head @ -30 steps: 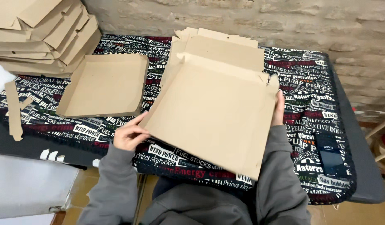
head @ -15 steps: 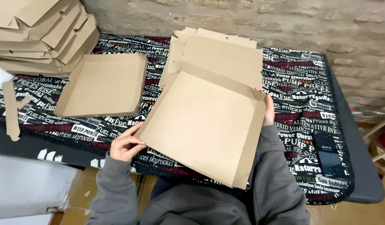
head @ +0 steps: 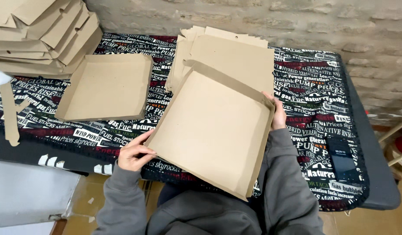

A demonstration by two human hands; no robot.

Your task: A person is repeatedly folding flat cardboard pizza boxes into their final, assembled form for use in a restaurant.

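Note:
I hold a brown cardboard box blank (head: 214, 126) tilted in front of me, its far and right edges folded up into low walls. My left hand (head: 133, 153) pinches its near left corner. On the opposite side my right hand (head: 277, 114) grips the raised right wall near the far corner. A stack of flat cardboard blanks (head: 235, 54) lies on the table just beyond it. Further left, a folded shallow cardboard tray (head: 107, 87) rests on the printed cloth.
The table wears a black cloth with white and red lettering (head: 314, 109). Stacked folded boxes (head: 40, 35) fill the far left corner. Cardboard scrap strips (head: 9, 113) lie at the left edge. A dark phone (head: 342, 159) lies at the right. A brick wall (head: 296, 21) stands behind.
The blank has tilted and swung down toward me, and its right and far edges now stand folded up. My left hand slid lower along the left corner.

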